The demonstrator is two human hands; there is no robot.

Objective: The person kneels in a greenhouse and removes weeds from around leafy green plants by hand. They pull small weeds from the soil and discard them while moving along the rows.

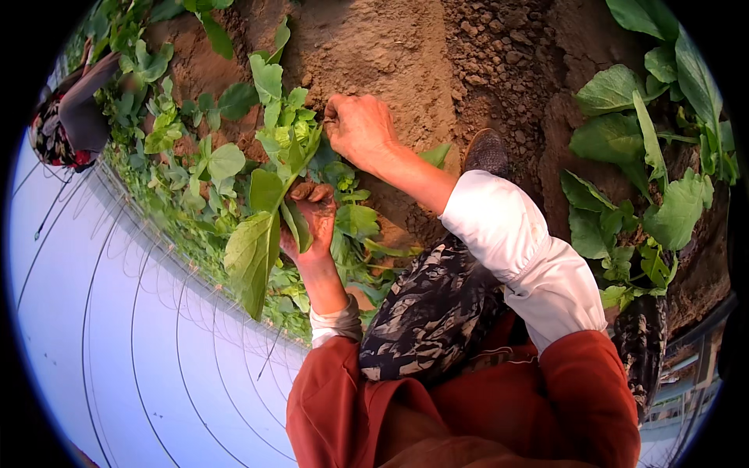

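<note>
My left hand [313,225] has soil on its curled fingers and is closed around a green leafy plant [292,158]. The plant's broad leaf [254,254] hangs down beside the wrist, while its paler, smaller leaves point up and away from me. Just to the right of those small leaves is my right hand [363,126], its fingers bent together over the bare soil. Its fingertips are turned away, so whatever may be between them is hidden. More leafy plants [357,219] grow beneath and between my forearms.
Low green plants [205,164] fill the left side, and larger leaves [614,140] stand on the right. Brown soil [386,52] with loose clods [497,64] runs ahead. My shoe [487,153] rests on it. Another person [82,117] bends at far left, under a hooped plastic cover [158,351].
</note>
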